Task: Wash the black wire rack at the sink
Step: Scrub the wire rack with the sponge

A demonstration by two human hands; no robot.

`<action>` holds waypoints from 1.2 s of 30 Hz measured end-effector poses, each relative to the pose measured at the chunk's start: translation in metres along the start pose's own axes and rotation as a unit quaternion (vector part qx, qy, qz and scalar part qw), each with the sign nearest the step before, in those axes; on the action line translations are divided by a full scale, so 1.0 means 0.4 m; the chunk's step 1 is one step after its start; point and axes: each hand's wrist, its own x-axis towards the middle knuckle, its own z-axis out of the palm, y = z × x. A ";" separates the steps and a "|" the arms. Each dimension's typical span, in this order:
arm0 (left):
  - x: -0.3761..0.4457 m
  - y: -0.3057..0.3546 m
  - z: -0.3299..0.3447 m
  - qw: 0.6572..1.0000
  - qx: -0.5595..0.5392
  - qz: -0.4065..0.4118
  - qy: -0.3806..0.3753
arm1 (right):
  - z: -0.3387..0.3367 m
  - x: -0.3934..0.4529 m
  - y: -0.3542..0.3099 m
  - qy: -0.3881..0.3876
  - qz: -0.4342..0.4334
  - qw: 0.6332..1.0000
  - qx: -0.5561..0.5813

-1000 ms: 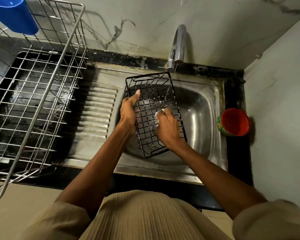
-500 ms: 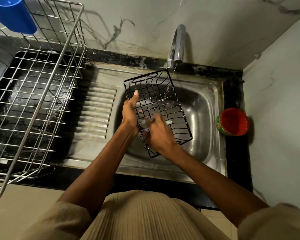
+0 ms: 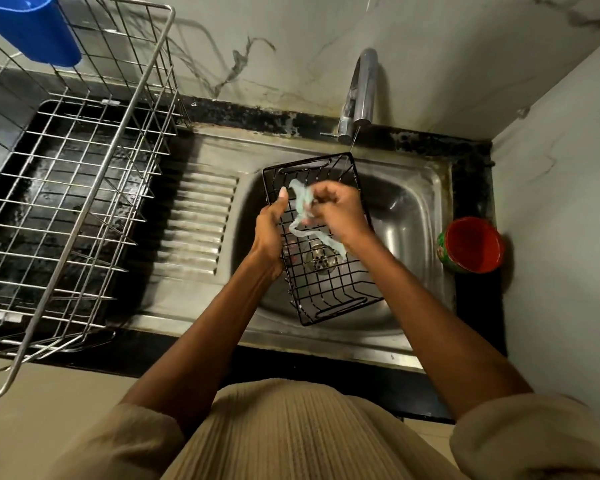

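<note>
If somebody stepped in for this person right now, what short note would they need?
Left hand grips the left edge of the black wire rack, holding it over the steel sink basin.
Right hand pinches a pale green strip of cloth against the rack's wires.
A thin stream runs from the chrome tap.
Done: scrubbing is under way.
Left: finish scrubbing and rinse; the silver wire drying rack stands to the left.

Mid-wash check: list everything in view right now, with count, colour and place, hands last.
black wire rack: one, black, held over the sink basin
scrub cloth: one, pale green, above the rack
sink: one, steel, centre
tap: one, chrome, behind the basin
dish rack: one, silver, left counter
blue container: one, top left
red cup: one, right of the sink
left hand: grips the rack's left edge
right hand: grips the cloth
</note>
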 end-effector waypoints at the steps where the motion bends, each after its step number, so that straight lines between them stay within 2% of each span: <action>1: 0.014 -0.011 -0.004 1.000 0.002 -0.007 0.003 | -0.005 -0.004 0.027 0.020 -0.068 0.971 -0.230; 2: 0.020 -0.016 -0.004 1.000 0.006 -0.012 0.004 | -0.009 -0.011 0.052 0.037 -0.114 0.912 -0.393; 3: 0.032 -0.022 -0.008 1.000 0.005 -0.020 0.007 | -0.013 -0.021 0.066 0.045 -0.145 0.865 -0.479; 4: 0.018 -0.008 -0.005 1.000 -0.001 -0.026 0.005 | -0.014 -0.034 0.071 0.046 -0.163 0.841 -0.514; 7: -0.003 0.018 -0.011 1.000 -0.006 -0.015 0.006 | -0.014 -0.055 0.087 0.025 -0.161 0.812 -0.560; 11: -0.011 0.028 -0.007 0.999 0.013 0.002 -0.036 | 0.011 -0.104 0.126 -0.006 -0.136 0.753 -0.644; 15: -0.013 0.033 -0.005 0.999 0.011 -0.004 -0.045 | 0.014 -0.127 0.141 -0.001 -0.125 0.758 -0.640; 18: -0.017 0.025 -0.004 0.999 0.020 0.007 -0.048 | 0.027 -0.142 0.138 0.011 -0.130 0.776 -0.617; 20: -0.019 0.023 -0.005 0.999 0.013 -0.001 -0.040 | 0.038 -0.151 0.135 0.008 -0.127 0.806 -0.577; 22: -0.021 0.032 -0.005 1.000 0.006 -0.003 -0.012 | 0.043 -0.145 0.122 0.032 -0.105 0.887 -0.448; 24: -0.018 0.026 -0.010 1.000 0.001 -0.023 0.009 | 0.041 -0.119 0.090 0.044 -0.029 0.973 -0.225; 25: -0.020 0.023 -0.011 1.000 -0.002 -0.029 0.012 | 0.037 -0.101 0.069 0.036 0.013 0.995 -0.096; 26: -0.027 0.023 -0.007 1.000 -0.002 -0.024 0.004 | 0.031 -0.081 0.052 0.029 0.043 0.998 0.019; 27: -0.025 0.018 -0.007 1.000 0.002 -0.024 -0.004 | 0.024 -0.059 0.042 0.034 0.054 0.994 0.093; 28: -0.025 0.017 -0.008 0.999 -0.001 -0.028 -0.023 | 0.018 -0.040 0.034 0.050 0.040 0.992 0.113; 29: -0.024 0.016 -0.010 0.999 -0.004 -0.033 -0.033 | 0.012 -0.025 0.034 0.078 0.001 0.996 0.053; 30: -0.030 0.020 -0.007 0.999 -0.003 -0.034 -0.040 | 0.006 -0.013 0.044 0.102 -0.053 0.991 -0.064; 31: -0.032 0.022 -0.003 0.998 -0.005 -0.036 -0.045 | 0.003 -0.009 0.060 0.112 -0.099 0.968 -0.200; 33: -0.022 0.019 -0.001 0.998 -0.011 -0.040 -0.049 | 0.008 -0.022 0.098 0.103 -0.156 0.893 -0.409; 34: -0.025 0.023 0.002 0.998 -0.005 -0.038 -0.044 | 0.018 -0.037 0.114 0.095 -0.177 0.865 -0.460; 36: -0.029 0.029 0.006 0.999 -0.002 -0.037 -0.028 | 0.046 -0.076 0.127 0.038 -0.223 0.840 -0.493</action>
